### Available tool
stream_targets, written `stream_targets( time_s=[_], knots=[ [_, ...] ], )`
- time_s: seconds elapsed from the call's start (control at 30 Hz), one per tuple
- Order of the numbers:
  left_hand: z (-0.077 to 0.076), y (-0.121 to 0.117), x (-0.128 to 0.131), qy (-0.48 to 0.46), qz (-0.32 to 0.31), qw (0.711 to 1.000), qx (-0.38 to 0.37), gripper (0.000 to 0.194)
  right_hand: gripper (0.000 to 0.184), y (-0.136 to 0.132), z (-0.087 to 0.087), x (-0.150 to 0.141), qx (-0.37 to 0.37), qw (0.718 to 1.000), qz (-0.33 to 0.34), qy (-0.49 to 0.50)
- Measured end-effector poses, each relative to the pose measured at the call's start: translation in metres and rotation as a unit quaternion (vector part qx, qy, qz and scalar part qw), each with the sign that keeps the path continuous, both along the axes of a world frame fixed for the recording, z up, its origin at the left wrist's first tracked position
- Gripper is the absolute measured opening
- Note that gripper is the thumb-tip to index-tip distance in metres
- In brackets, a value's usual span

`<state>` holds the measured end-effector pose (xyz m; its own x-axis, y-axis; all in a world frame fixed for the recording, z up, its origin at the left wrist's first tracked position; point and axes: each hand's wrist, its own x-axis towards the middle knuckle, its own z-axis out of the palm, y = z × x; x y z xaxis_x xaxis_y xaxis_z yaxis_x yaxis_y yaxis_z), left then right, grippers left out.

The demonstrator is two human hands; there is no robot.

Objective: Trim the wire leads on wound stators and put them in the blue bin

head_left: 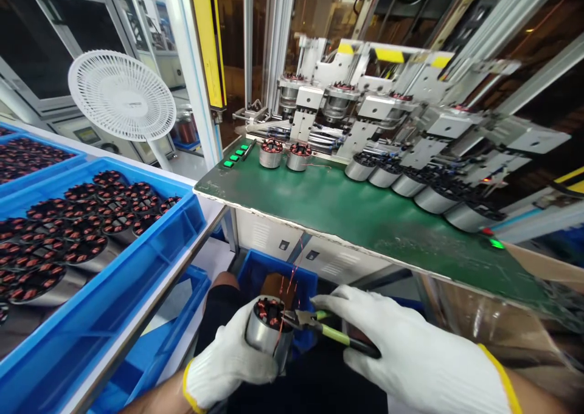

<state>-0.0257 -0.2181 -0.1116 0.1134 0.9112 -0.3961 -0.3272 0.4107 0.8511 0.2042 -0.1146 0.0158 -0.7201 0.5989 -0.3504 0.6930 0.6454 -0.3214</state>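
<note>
My left hand [230, 359], in a white knitted glove with a yellow cuff, is wrapped round a motor stator [264, 335]. Its silver cylinder is tilted, and copper windings show in the black top. My right hand [387, 329], gloved alike, grips diagonal cutting pliers [335, 333] with yellow-green and black handles. The plier jaws meet the stator's rim beside a loose copper wire [281, 326]. Whether the jaws are closed on that wire I cannot tell. Fine copper strands rise above the stator.
A green worktop [310, 198] bears two wound stators [298, 157] and a row of several stators [408, 183] before a winding machine [360, 107]. At left, a blue crate [182, 219] holds many wound stators. A white fan [122, 98] stands behind it. Below sits a blue bin [246, 268].
</note>
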Motion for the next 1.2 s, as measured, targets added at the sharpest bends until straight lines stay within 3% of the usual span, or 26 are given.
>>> stream_targets(
  time_s=[0.17,0.37,0.57,0.63,0.73,0.8,0.93,1.2],
  knots=[
    [0.007,0.002,-0.002,0.063,-0.024,0.998,0.002,0.075,0.060,-0.003,0.002,-0.005,-0.029,0.999,0.011,-0.021],
    [0.006,-0.011,-0.012,0.147,-0.041,0.988,-0.019,0.084,0.045,-0.009,-0.002,-0.008,-0.042,0.999,-0.005,-0.020],
    [-0.003,-0.019,-0.020,0.112,-0.060,0.991,0.037,0.086,0.043,-0.016,0.010,-0.014,-0.199,0.978,-0.054,-0.015],
    [-0.003,-0.019,-0.020,0.112,-0.027,0.992,0.058,0.081,0.051,-0.018,0.011,-0.009,-0.149,0.986,-0.069,-0.006],
    [0.002,-0.020,-0.018,0.091,0.020,0.993,0.075,0.076,0.066,-0.022,0.002,0.007,0.035,0.995,-0.093,-0.008],
    [0.007,-0.020,-0.017,0.086,0.024,0.993,0.071,0.076,0.068,-0.025,-0.005,0.016,0.110,0.989,-0.095,-0.035],
    [0.011,-0.019,-0.016,0.128,0.031,0.990,0.040,0.075,0.073,-0.029,-0.008,0.014,0.129,0.983,-0.099,-0.088],
    [0.001,-0.020,-0.011,0.159,0.037,0.986,0.042,0.055,0.081,-0.032,0.003,-0.011,0.120,0.983,-0.070,-0.117]
  ],
)
